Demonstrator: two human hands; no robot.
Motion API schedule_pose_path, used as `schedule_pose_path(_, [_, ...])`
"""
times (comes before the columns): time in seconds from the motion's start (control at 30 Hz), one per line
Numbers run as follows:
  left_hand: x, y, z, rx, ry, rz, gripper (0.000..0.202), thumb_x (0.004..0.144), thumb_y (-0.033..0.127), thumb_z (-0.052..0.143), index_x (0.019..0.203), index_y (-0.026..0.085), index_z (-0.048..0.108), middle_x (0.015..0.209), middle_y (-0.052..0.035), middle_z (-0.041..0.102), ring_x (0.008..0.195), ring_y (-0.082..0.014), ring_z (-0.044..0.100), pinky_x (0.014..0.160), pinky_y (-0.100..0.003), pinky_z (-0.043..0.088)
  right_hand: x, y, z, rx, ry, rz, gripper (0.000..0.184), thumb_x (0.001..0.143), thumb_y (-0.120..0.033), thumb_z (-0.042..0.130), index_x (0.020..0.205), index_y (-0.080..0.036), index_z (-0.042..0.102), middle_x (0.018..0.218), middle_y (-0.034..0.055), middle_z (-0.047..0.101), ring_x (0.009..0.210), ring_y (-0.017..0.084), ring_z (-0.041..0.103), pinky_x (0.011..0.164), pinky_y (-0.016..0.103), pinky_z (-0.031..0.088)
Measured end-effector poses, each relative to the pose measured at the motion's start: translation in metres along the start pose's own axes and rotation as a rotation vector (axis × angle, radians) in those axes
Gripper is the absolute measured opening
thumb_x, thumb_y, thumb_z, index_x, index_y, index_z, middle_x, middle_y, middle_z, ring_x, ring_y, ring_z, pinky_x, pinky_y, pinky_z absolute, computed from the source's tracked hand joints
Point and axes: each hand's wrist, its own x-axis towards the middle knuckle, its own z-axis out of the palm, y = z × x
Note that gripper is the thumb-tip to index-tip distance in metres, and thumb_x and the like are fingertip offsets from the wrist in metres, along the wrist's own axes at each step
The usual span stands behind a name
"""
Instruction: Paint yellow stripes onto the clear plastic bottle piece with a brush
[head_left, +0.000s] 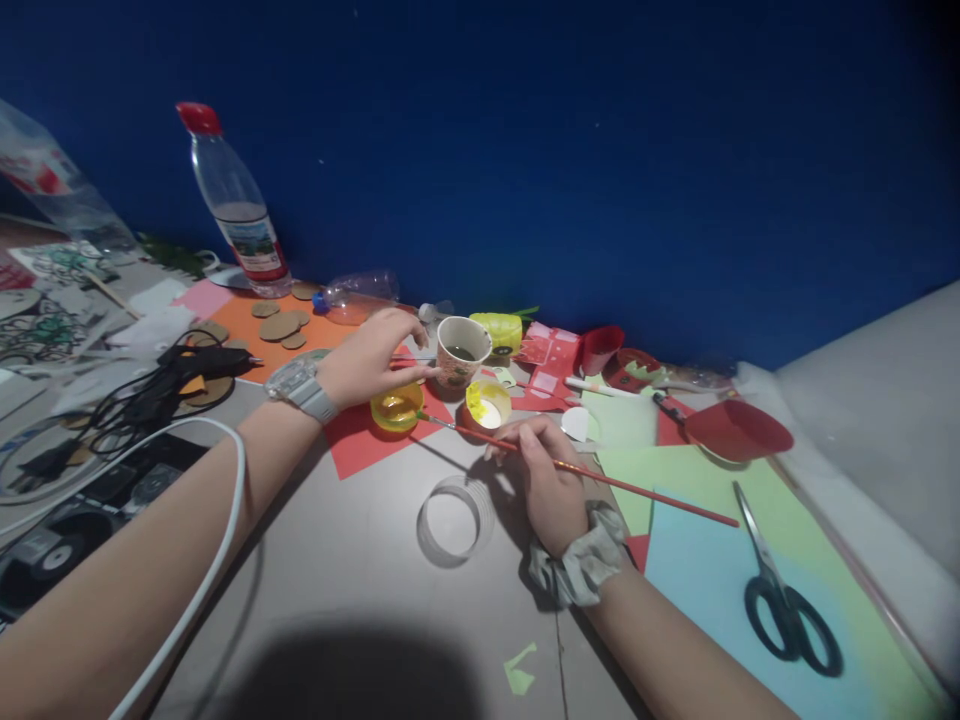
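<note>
My right hand (540, 470) is closed around a long red paintbrush (637, 487). The brush's bristle end reaches left to the rim of a small yellow paint dish (397, 408). Beside it stands a small white cup with yellow paint (488, 407), just beyond my right fingers. My left hand (379, 355) has its thumb and fingers spread next to a patterned paper cup (457, 365) holding dark liquid. The thumb tip is at the cup's side; I cannot tell whether it touches. A clear roll of tape (450, 525) lies below the brush.
Black-handled scissors (784, 600) lie on blue paper (697, 560) at right. A red-capped bottle (244, 220) stands at back left, near cardboard discs (280, 325). A white cable (232, 520) crosses my left forearm. A blue wall (562, 150) rises behind.
</note>
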Motion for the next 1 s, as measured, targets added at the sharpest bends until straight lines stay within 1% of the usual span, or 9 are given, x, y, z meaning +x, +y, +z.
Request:
schedule_pose_path(0.1, [0.000, 0.004, -0.001, 0.005, -0.010, -0.032, 0.034, 0.082, 0.049, 0.054, 0.096, 0.018, 0.056, 0.104, -0.0094, 0.059, 0.101, -0.0242, 0.052, 0.090, -0.039, 0.041, 0.000, 0.000, 0.000, 0.019, -0.003, 0.005, 0.020, 0.090, -0.034, 0.050, 0.074, -0.024, 0.057, 0.069, -0.0027, 0.063, 0.065, 0.014, 0.058, 0.064, 0.027, 0.048])
schedule_pose_path(0.17, [0.000, 0.008, 0.001, 0.036, -0.023, -0.097, 0.038, 0.082, 0.053, 0.051, 0.096, 0.018, 0.055, 0.103, -0.0097, 0.059, 0.101, -0.0253, 0.052, 0.088, -0.039, 0.041, 0.000, -0.001, 0.000, 0.018, -0.006, 0.000, 0.020, 0.090, -0.034, 0.049, 0.074, -0.024, 0.057, 0.069, -0.0027, 0.063, 0.065, 0.014, 0.058, 0.063, 0.027, 0.048])
schedule_pose_path(0.27, [-0.001, 0.011, 0.006, 0.118, -0.051, -0.211, 0.043, 0.081, 0.059, 0.047, 0.092, 0.018, 0.054, 0.094, -0.0093, 0.058, 0.093, -0.0266, 0.052, 0.080, -0.040, 0.043, -0.001, -0.002, 0.000, -0.003, -0.027, -0.024, 0.021, 0.090, -0.034, 0.048, 0.073, -0.024, 0.057, 0.070, -0.0021, 0.062, 0.065, 0.014, 0.057, 0.064, 0.028, 0.047])
schedule_pose_path(0.33, [-0.002, 0.011, 0.011, 0.156, -0.060, -0.242, 0.043, 0.080, 0.060, 0.047, 0.087, 0.018, 0.053, 0.088, -0.0080, 0.057, 0.088, -0.0261, 0.052, 0.076, -0.039, 0.042, -0.002, -0.003, 0.000, 0.009, -0.055, -0.032, 0.022, 0.091, -0.033, 0.047, 0.073, -0.024, 0.056, 0.070, -0.0019, 0.061, 0.066, 0.014, 0.057, 0.064, 0.028, 0.047])
schedule_pose_path(0.43, [-0.002, 0.009, 0.014, 0.169, -0.039, -0.241, 0.042, 0.078, 0.061, 0.051, 0.084, 0.019, 0.051, 0.086, -0.0070, 0.056, 0.087, -0.0254, 0.051, 0.074, -0.037, 0.041, -0.002, -0.003, 0.001, 0.046, -0.101, -0.036, 0.021, 0.092, -0.032, 0.046, 0.074, -0.024, 0.055, 0.070, -0.0022, 0.059, 0.067, 0.014, 0.057, 0.065, 0.028, 0.046])
schedule_pose_path(0.57, [-0.002, 0.008, 0.016, 0.158, -0.037, -0.238, 0.040, 0.078, 0.059, 0.053, 0.083, 0.020, 0.050, 0.086, -0.0057, 0.056, 0.087, -0.0240, 0.051, 0.073, -0.035, 0.040, -0.002, -0.002, 0.001, -0.017, -0.123, -0.069, 0.021, 0.093, -0.030, 0.045, 0.075, -0.023, 0.055, 0.073, -0.0024, 0.060, 0.069, 0.012, 0.057, 0.067, 0.026, 0.045])
schedule_pose_path(0.7, [-0.002, 0.006, 0.018, 0.148, -0.038, -0.242, 0.040, 0.077, 0.059, 0.055, 0.084, 0.019, 0.050, 0.086, -0.0055, 0.057, 0.086, -0.0234, 0.051, 0.072, -0.034, 0.040, -0.002, -0.001, 0.001, -0.063, -0.095, -0.107, 0.019, 0.093, -0.028, 0.046, 0.079, -0.023, 0.056, 0.076, -0.0026, 0.061, 0.072, 0.011, 0.058, 0.070, 0.024, 0.046])
schedule_pose_path(0.83, [-0.002, 0.004, 0.019, 0.135, -0.031, -0.267, 0.042, 0.076, 0.060, 0.055, 0.085, 0.019, 0.050, 0.085, -0.0053, 0.057, 0.084, -0.0228, 0.052, 0.072, -0.034, 0.040, -0.003, -0.001, 0.000, -0.049, -0.050, -0.146, 0.019, 0.093, -0.027, 0.045, 0.079, -0.023, 0.056, 0.078, -0.0023, 0.060, 0.074, 0.011, 0.058, 0.071, 0.025, 0.046])
schedule_pose_path(1.0, [-0.002, 0.006, 0.019, 0.138, -0.024, -0.273, 0.042, 0.076, 0.060, 0.055, 0.083, 0.019, 0.050, 0.085, -0.0050, 0.057, 0.085, -0.0228, 0.052, 0.072, -0.034, 0.040, -0.004, 0.000, 0.001, -0.054, -0.132, -0.134, 0.017, 0.093, -0.027, 0.045, 0.080, -0.024, 0.056, 0.077, -0.0025, 0.061, 0.072, 0.011, 0.057, 0.068, 0.024, 0.045])
